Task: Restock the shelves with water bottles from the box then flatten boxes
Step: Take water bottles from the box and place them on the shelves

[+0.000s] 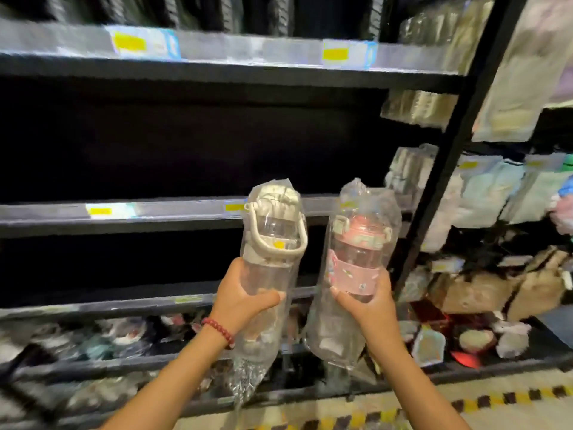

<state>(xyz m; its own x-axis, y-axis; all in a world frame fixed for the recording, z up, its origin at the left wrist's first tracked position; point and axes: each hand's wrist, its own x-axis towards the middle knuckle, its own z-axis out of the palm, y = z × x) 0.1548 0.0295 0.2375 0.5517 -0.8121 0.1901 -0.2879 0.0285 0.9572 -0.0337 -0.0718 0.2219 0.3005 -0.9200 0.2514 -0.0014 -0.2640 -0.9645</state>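
Observation:
My left hand (245,297) grips a clear water bottle with a beige lid and carry handle (273,231), wrapped in a plastic bag. My right hand (369,301) grips a second bagged bottle with a pink lid and pink sleeve (356,252). Both bottles stand upright, side by side, raised in front of the middle shelf (173,212), whose dark bay behind them looks bare. The box is out of view.
A black upright post (440,193) borders the bay on the right, with packaged goods hanging beyond it. The upper shelf (217,51) carries yellow price tags. Lower shelves (124,333) hold several small bagged items. A yellow-black striped line (465,401) marks the floor.

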